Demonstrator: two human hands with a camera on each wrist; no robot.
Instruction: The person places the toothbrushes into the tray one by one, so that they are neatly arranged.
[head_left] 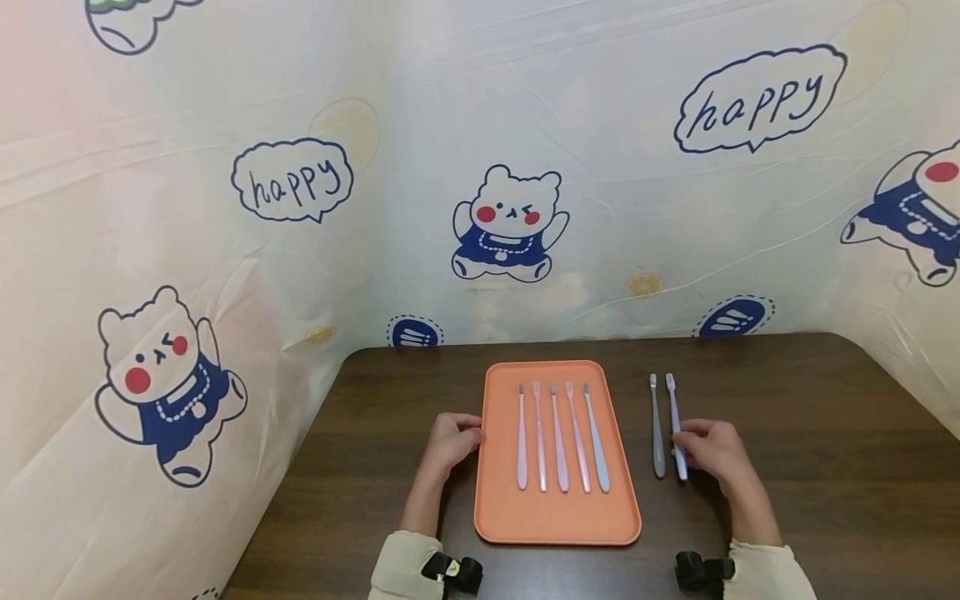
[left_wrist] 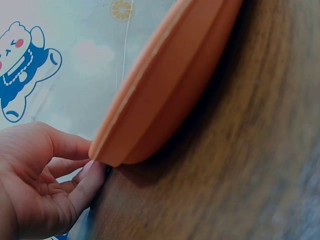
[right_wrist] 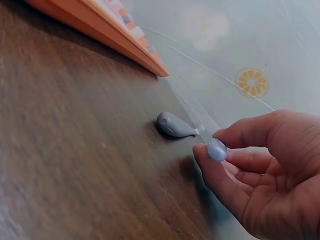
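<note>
An orange tray lies on the table with several toothbrushes in a row, pink, lilac and one light blue toothbrush, heads toward the back. My left hand pinches the tray's left rim between thumb and fingers; the left wrist view shows this grip on the tray's edge. To the right of the tray, my right hand pinches a pale violet-blue toothbrush by its handle, whose rounded end faces the right wrist camera. Just left of it, a grey toothbrush lies on the table.
The dark wooden table has rounded back corners. A pale printed sheet with bears and "happy" bubbles hangs behind it and along the sides. Black wrist cameras are strapped over light sleeves.
</note>
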